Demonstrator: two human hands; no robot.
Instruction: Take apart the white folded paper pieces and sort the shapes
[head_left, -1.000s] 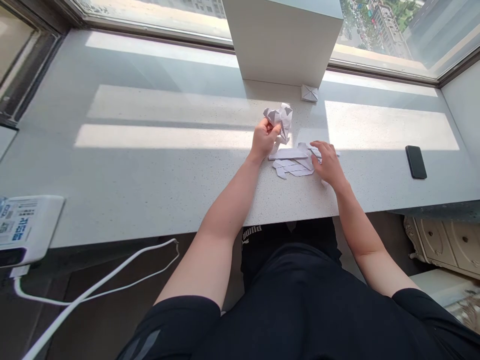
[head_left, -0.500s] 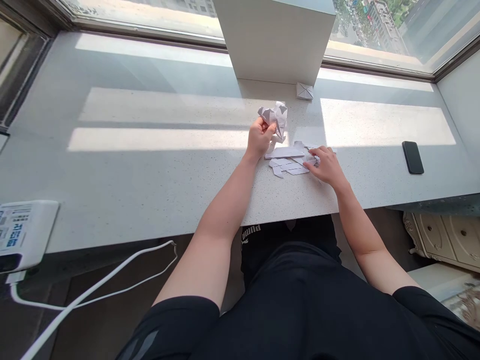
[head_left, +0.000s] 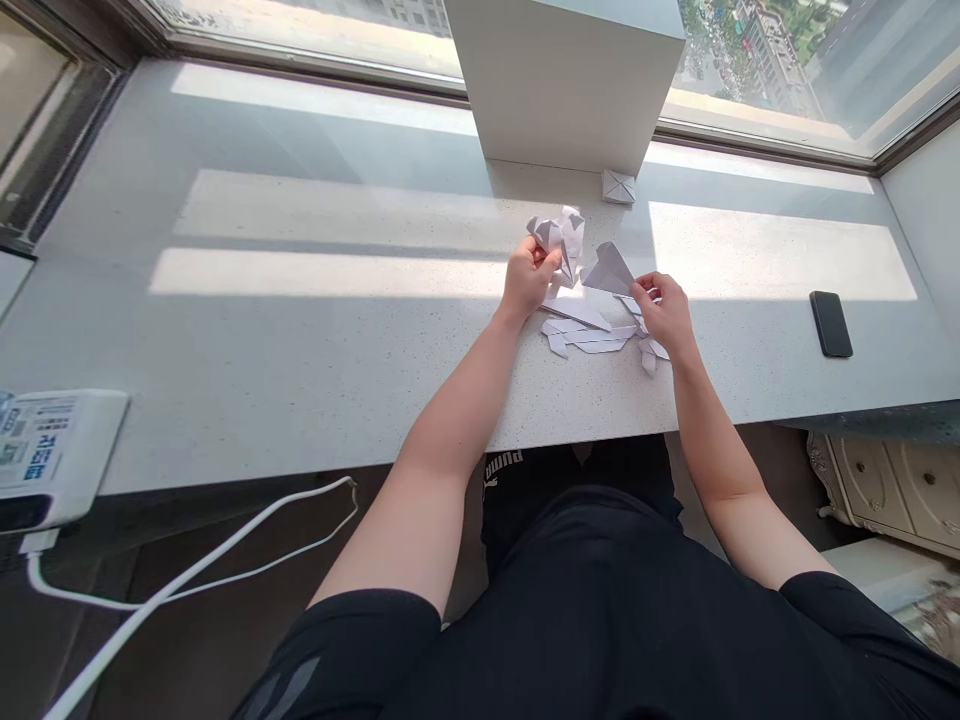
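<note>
My left hand [head_left: 529, 276] is closed on a folded paper piece [head_left: 568, 237] with several pointed flaps, held up above the counter. Between the fingers of my right hand [head_left: 664, 308] is a flat paper piece [head_left: 609, 270], its pointed end toward the left hand. Beneath both hands lies a loose pile of folded paper strips [head_left: 589, 335], some partly covered by the right hand. A small square of folded paper [head_left: 619, 187] with crossing creases rests farther back, by the base of the white box-shaped block.
The pale speckled counter [head_left: 315, 370] runs along the windows. A white block [head_left: 574, 90] rises at the back. A black phone [head_left: 830, 323] lies at the right. At the left edge sits a white device [head_left: 71, 440] with a white cable [head_left: 217, 535] hanging below the counter.
My right hand has lifted a flat paper piece from the pile and raised it slightly. The pile has spread a little. My left hand still holds the folded paper; the view has shifted slightly.
</note>
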